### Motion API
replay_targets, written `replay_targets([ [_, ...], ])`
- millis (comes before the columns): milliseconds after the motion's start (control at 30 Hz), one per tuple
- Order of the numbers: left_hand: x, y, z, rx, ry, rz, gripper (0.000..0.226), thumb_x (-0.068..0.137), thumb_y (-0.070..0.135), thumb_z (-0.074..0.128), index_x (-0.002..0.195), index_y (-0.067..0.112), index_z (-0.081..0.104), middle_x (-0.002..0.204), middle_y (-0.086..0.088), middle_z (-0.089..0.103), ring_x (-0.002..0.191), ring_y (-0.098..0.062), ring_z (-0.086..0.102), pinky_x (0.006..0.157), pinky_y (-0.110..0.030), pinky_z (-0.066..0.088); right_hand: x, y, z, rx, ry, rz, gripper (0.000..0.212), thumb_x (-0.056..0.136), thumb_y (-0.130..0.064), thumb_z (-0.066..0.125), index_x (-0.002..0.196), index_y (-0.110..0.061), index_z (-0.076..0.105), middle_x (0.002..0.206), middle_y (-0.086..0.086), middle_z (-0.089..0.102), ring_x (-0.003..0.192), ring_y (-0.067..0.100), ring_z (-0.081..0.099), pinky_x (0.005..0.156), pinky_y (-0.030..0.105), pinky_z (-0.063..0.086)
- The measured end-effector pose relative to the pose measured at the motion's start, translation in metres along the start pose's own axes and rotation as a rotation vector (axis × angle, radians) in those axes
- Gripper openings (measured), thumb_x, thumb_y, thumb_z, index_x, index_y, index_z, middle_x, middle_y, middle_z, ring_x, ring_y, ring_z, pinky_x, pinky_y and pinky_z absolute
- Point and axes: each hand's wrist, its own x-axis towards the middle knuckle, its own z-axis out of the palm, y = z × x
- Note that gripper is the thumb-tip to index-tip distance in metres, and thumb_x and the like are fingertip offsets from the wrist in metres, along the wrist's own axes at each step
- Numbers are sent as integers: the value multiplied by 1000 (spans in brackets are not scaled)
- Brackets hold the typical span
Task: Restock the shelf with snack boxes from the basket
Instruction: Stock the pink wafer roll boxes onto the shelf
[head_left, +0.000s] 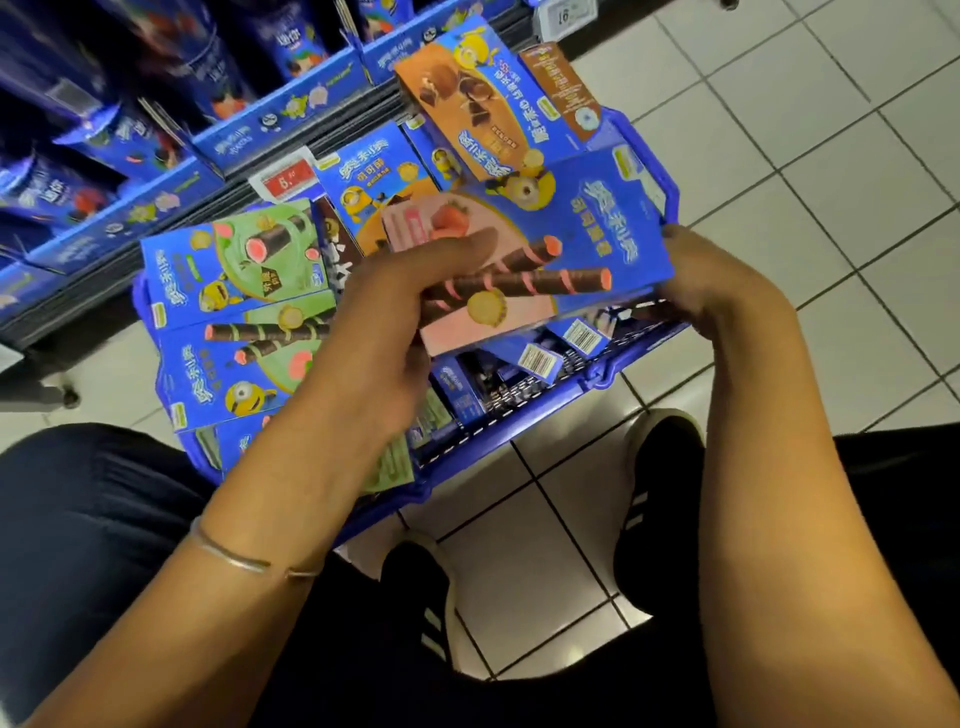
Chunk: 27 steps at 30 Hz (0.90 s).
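Observation:
A blue and pink strawberry snack box (561, 249) is held flat above the blue plastic basket (571, 387). My left hand (395, 312) grips its left end, thumb across the top. My right hand (717, 286) holds its right end. Two green snack boxes (228, 265) lie at the basket's left. Orange chocolate boxes (478, 104) are piled at its far side. More boxes lie deeper in the basket, partly hidden under the held box. The shelf (156, 156) at upper left holds blue snack packs.
The basket sits on a white tiled floor (831, 130) beside the shelf's base. My black shoes (660, 499) and dark trousers are just below the basket. Price tags (285, 179) hang on the shelf edge.

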Motion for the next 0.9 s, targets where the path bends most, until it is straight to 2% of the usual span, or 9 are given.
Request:
replay_targets([
  [100,-2,14,-7,-77,-9,45,22,83,14,75,61,20,76,84,-4,79,78,-25,78,95,-51,58,1,-4,35,-454,-176,-16,43,84,-31,77,121,-16,62,104,-1,66,92,17,59,75,29,46],
  [200,6,19,-11,-121,37,71,33,89,12,71,57,18,76,77,-3,78,70,-23,76,86,-41,56,7,0,63,-498,-140,69,86,74,-49,84,144,-14,46,141,7,55,126,28,53,97,34,44],
  [300,11,22,-16,-161,61,49,34,91,12,68,60,18,79,77,-3,78,72,-23,77,83,-41,61,11,3,74,-597,-198,120,127,62,-69,83,160,-20,18,165,11,24,152,32,23,118,48,32],
  [367,14,25,-20,-162,60,38,32,90,12,68,61,18,79,78,-3,78,72,-24,77,81,-40,62,7,3,85,-724,-182,145,142,57,-78,80,162,-27,-1,169,16,0,156,39,-2,121,60,20],
  [433,17,27,-23,-160,74,33,29,90,13,70,63,17,78,80,-5,77,73,-25,76,80,-41,62,1,1,106,-811,-134,141,149,55,-81,78,160,-27,-12,167,23,-9,153,45,-9,118,69,16],
  [667,24,33,-27,-153,98,52,26,92,13,72,68,15,81,85,-9,78,79,-28,76,88,-49,63,-7,1,144,-869,-107,152,145,62,-77,77,159,-19,-14,162,36,-1,151,52,-1,117,70,16],
  [733,25,32,-27,-147,96,47,27,93,13,72,67,14,80,85,-10,78,76,-28,76,82,-45,63,-9,3,147,-873,-110,127,138,66,-73,79,160,-18,-6,160,37,5,151,51,6,117,63,25],
  [833,24,31,-28,-160,108,39,16,93,11,71,78,12,77,89,-12,77,78,-30,75,80,-43,63,-5,4,139,-812,58,5,88,77,-57,76,144,-17,36,144,26,45,135,44,43,100,49,44],
  [900,23,31,-29,-165,127,34,4,92,9,72,88,9,71,93,-13,75,78,-31,75,76,-41,65,-1,2,126,-762,212,-66,58,85,-50,67,127,-16,48,126,18,61,117,39,59,83,44,46],
])
